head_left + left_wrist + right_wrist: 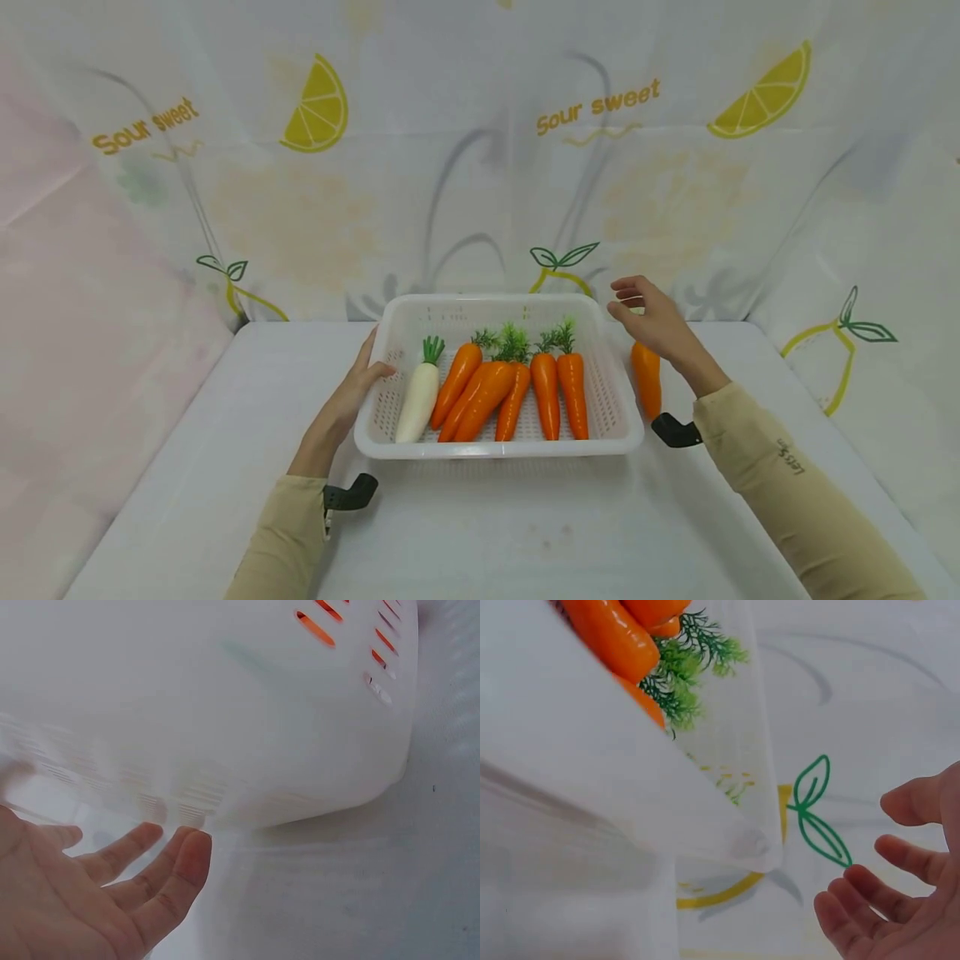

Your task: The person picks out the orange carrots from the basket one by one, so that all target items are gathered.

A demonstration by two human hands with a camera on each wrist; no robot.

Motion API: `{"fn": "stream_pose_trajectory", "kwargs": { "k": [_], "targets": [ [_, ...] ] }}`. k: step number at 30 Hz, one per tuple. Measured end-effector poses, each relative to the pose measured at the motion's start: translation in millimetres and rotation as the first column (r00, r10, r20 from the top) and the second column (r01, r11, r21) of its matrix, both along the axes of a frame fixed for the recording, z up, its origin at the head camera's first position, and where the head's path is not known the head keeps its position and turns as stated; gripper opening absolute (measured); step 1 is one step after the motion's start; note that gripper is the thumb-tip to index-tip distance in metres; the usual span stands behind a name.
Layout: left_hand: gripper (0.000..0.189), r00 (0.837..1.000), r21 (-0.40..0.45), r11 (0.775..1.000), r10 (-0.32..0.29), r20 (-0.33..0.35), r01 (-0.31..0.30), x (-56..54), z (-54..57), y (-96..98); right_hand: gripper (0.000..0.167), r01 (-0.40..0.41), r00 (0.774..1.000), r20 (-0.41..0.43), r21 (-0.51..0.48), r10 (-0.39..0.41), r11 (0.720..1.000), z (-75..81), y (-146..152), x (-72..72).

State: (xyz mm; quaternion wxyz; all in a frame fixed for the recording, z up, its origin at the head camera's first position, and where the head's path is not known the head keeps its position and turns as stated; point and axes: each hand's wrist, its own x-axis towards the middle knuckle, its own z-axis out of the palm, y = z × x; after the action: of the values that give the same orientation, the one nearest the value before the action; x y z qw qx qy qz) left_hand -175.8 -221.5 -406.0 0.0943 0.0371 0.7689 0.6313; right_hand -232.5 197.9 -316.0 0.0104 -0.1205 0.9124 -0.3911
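Note:
In the head view, a white plastic basket (498, 451) stands at the middle of the table, its open top facing me. Inside lie a white radish (419, 404) with a green top and several orange carrots (545, 396) with leafy tops. My left hand (351, 396) grips the basket's left side, thumb over the rim; in the left wrist view its fingers (176, 881) spread along the outer wall. Past the basket's right rim, my right hand (651, 321) hangs in the air, fingers loosely bent and holding nothing. Below it lies an orange carrot (647, 383), its top hidden by the hand.
A white cloth covers the table (480, 533). Behind it hangs a pale curtain (480, 192) printed with lemon slices and lettering, and similar cloth closes in both sides. Each wrist carries a black camera mount (675, 431).

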Motion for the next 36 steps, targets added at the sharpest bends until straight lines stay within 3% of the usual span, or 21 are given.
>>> {"fn": "stream_pose_trajectory", "kwargs": {
  "k": [8,16,23,36],
  "targets": [
    [0.078,1.0,-0.016,1.0,-0.004,-0.004,0.004,-0.1,-1.8,-1.2,0.041,-0.09,0.996,0.008,-0.004,0.09,0.996,-0.7,-22.4,1.8],
    [0.077,1.0,-0.008,1.0,-0.007,-0.006,0.007,0.2,-3.2,-1.2,0.038,-0.232,0.973,0.02,0.064,0.231,0.971,-14.3,-44.5,1.3],
    [0.078,1.0,-0.008,1.0,-0.011,-0.005,0.011,1.8,-0.4,0.5,0.035,-0.277,0.958,0.111,0.137,0.264,0.951,-22.4,-55.4,-3.3],
    [0.079,1.0,-0.005,1.0,-0.005,0.0,0.005,0.9,-0.6,0.3,0.031,-0.346,0.938,0.115,0.38,0.327,0.858,-28.2,-67.2,-9.5]
  ]
}}
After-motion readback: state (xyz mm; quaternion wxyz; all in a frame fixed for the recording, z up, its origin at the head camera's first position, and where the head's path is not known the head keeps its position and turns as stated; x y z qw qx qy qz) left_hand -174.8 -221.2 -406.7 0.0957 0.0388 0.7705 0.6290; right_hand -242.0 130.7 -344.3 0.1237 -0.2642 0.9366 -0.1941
